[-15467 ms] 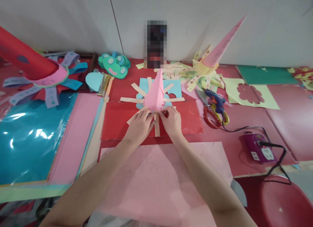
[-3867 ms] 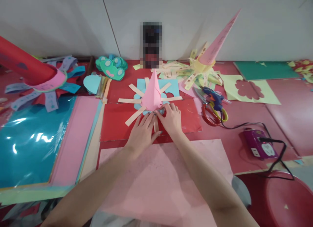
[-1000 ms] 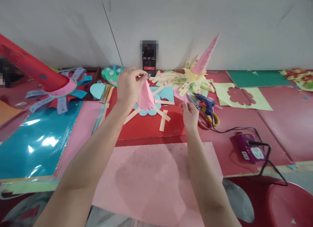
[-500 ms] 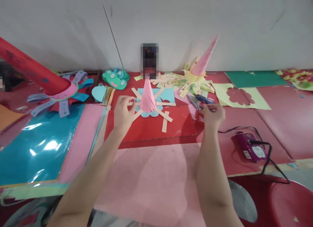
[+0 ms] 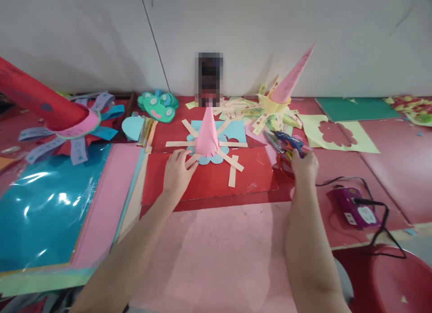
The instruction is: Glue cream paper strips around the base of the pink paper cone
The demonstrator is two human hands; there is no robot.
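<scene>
A small pink paper cone [image 5: 206,134] stands upright on a light blue flower cut-out [image 5: 209,159], with several tan paper strips [image 5: 232,164] fanned out from its base, all on a red sheet [image 5: 209,180]. My left hand [image 5: 177,172] lies on the red sheet just left of the cone's base, fingers stretched toward a tan strip. My right hand [image 5: 304,164] is curled around the blue glue gun [image 5: 289,141], which lies by red and yellow scissors [image 5: 284,163].
A purple power strip [image 5: 354,207] with a black cord sits at the right. A taller pink cone with yellow strips [image 5: 282,93], green frog cut-outs [image 5: 156,105], a red cone with purple strips [image 5: 50,109], teal and pink sheets [image 5: 40,200] and a dark device [image 5: 209,79] surround the work area.
My left hand let go of the cone's tip and came down to the red sheet beside its base. My right hand moved right and closed on the glue gun.
</scene>
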